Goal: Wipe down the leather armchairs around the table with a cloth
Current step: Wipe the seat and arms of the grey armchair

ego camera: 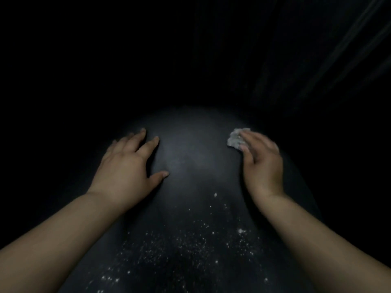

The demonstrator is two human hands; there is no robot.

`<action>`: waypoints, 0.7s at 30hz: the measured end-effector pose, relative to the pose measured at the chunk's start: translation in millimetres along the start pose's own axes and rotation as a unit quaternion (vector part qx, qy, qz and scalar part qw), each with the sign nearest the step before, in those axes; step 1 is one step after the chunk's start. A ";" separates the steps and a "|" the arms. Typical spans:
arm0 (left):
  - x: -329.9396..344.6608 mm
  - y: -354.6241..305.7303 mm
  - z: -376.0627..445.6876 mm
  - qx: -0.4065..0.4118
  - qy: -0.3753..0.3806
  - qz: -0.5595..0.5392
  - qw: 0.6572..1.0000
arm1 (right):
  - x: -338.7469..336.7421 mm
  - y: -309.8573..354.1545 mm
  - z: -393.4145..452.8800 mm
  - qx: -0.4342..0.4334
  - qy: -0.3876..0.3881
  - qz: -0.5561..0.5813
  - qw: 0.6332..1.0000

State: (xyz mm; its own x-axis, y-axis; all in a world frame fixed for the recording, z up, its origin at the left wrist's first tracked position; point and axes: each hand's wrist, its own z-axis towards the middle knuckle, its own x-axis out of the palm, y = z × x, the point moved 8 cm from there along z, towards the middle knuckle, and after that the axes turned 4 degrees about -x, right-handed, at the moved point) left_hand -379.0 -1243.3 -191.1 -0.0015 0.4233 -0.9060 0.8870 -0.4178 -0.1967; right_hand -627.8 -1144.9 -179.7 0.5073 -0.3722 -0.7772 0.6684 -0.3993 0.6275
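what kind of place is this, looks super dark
Hard to say: probably a dim indoor room. Only a dark, rounded leather-like surface dusted with white specks shows, with the right hand holding a cloth.

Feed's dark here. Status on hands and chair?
Left hand open, flat on dark leather. Right hand on crumpled cloth. White specks nearer camera. Nothing blocking.

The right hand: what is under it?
A crumpled pale cloth lies under the right hand's fingers, on the dark chair. Only its far end shows; the hand covers the rest.
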 end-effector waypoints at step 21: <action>-4.2 69.0 -56.1 -0.060 -0.053 -0.086 0.993 | 44.2 69.2 -64.5 -0.124 0.058 0.014 0.990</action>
State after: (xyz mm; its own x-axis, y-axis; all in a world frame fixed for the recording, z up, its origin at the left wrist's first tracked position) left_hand -291.9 -1228.8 -179.9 -0.2016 0.3899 -0.8985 0.9182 -0.2441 -0.3120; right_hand -524.1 -1135.0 -173.6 0.5774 -0.2754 -0.7686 0.7589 -0.1662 0.6297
